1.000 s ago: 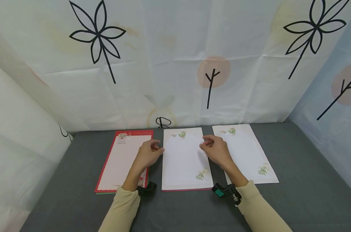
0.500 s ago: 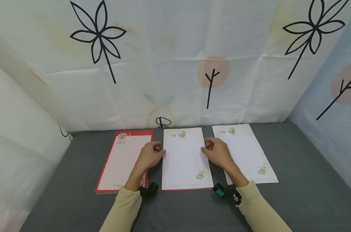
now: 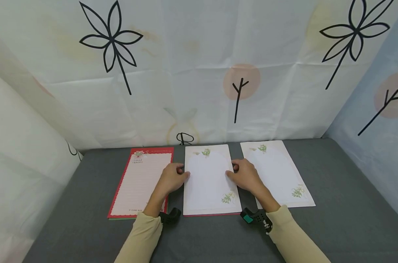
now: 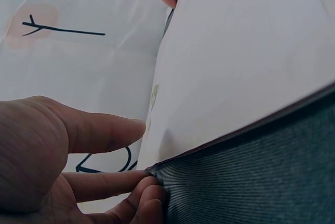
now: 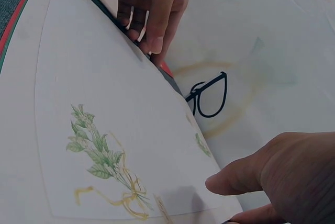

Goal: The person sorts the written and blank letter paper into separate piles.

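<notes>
The middle stack of letter paper (image 3: 209, 186) lies on the dark cloth, its white top sheet printed with green leaf sprigs and a red edge peeking out below. My left hand (image 3: 171, 179) is at its left edge; in the left wrist view the thumb (image 4: 107, 132) hovers over the sheet while the fingertips (image 4: 149, 192) rest beside its border. At the right edge is my right hand (image 3: 245, 177), with thumb (image 5: 238, 174) held over the paper and a finger low at the side. Neither hand visibly pinches the paper.
To the left lies a red-bordered lined sheet (image 3: 136, 186) with green beneath it, partly under the left forearm. A matching white leaf-printed sheet (image 3: 281, 175) lies right, partly behind the right hand. A white patterned curtain (image 3: 199, 91) stands along the table's (image 3: 343, 204) far edge.
Both hands have come slightly nearer the body, and the left has shifted a little right, its thumb now over the middle sheet's edge. The papers lie as before.
</notes>
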Available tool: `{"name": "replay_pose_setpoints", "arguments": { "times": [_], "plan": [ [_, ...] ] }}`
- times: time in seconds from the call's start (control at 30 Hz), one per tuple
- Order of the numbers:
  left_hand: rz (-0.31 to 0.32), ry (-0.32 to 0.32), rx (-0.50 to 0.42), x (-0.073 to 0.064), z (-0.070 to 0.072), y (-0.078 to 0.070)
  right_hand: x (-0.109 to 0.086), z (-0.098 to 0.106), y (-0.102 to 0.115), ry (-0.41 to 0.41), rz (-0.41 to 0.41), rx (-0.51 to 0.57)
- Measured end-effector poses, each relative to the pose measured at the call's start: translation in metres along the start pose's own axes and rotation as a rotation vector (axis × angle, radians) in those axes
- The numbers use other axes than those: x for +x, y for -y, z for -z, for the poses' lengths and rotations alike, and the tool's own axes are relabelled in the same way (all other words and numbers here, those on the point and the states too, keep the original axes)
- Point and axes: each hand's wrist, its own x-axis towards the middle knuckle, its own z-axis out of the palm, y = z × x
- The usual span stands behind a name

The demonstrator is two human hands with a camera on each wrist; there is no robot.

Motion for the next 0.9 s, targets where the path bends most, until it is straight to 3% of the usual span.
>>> {"name": "replay_pose_setpoints", "arguments": {
  "times": [0.27,0.73,0.9],
  "plan": [
    [-0.041,0.005,-0.006,0.0,-0.0014,0.0014,-0.0011,0.0012,0.0008,0.0,-0.001,0.017],
    [-0.037,0.0,-0.017,-0.0023,0.0005,-0.0035,-0.0023,0.0035,0.0041,-0.015,0.011,0.028],
    [-0.074,-0.016,-0.017,-0.0047,0.0015,-0.005,-0.0029,0.0046,0.005,-0.029,0.006,0.037]
  ]
}}
